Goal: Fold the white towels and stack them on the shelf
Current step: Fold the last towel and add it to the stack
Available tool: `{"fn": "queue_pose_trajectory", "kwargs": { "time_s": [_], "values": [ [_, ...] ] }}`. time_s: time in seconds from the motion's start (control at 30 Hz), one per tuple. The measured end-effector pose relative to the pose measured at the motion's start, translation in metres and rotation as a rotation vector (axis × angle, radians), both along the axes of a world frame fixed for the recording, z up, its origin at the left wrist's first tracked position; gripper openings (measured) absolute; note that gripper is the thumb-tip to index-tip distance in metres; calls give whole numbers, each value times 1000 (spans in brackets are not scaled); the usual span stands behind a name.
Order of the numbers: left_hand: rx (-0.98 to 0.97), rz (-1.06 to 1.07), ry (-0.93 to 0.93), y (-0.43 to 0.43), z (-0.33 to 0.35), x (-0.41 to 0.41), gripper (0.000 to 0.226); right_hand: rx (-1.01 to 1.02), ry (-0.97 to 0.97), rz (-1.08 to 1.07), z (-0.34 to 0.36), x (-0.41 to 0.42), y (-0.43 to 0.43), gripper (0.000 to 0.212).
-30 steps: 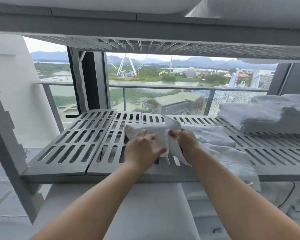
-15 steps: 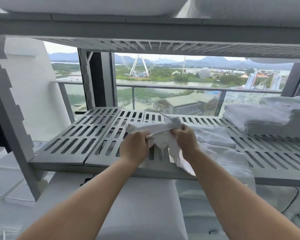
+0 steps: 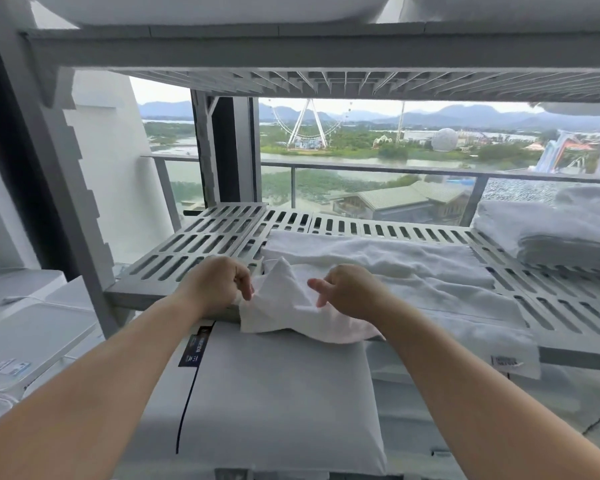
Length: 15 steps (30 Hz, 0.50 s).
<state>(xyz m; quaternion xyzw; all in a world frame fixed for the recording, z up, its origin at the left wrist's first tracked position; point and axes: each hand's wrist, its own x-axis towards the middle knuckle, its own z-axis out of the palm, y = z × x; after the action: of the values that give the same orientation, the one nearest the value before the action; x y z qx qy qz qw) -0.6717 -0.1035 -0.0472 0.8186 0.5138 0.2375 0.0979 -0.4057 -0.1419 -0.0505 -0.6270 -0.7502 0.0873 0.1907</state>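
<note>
In the head view, a small white towel (image 3: 284,308) lies crumpled at the shelf's (image 3: 174,251) 6 o'clock edge, and part of it hangs over the front. The left hand (image 3: 219,285) pinches its left side with curled fingers. The right hand (image 3: 355,294) touches its right side with fingers half bent; I cannot tell if it grips. A bigger towel (image 3: 413,268) lies flat at 12 o'clock from the hands. 1 folded stack (image 3: 541,230) sits at 3 o'clock. I think folding is just starting. Next, both hands need to pull the towel flat and match its corners.

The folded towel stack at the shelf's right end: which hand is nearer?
Right. The right hand lies left of the stack; the left hand is farther left.
</note>
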Motion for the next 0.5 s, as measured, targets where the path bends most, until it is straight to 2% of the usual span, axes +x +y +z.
{"fn": "queue_pose_trajectory", "kwargs": {
  "time_s": [0.13, 0.27, 0.37, 0.5],
  "values": [
    [103, 129, -13, 23, 3, 11, 43, 107, -154, -114, 4, -19, 14, 52],
    [160, 134, -76, 52, 0, 28, 30, 206, -114, -125, 2, -41, 28, 37],
    [109, 47, 16, 78, -4, 30, 22, 163, -62, -110, -3, -58, 39, 40],
    [18, -175, 147, 105, -8, 30, 37, 191, 13, 3, -18, -68, 52, 21]
  ]
}}
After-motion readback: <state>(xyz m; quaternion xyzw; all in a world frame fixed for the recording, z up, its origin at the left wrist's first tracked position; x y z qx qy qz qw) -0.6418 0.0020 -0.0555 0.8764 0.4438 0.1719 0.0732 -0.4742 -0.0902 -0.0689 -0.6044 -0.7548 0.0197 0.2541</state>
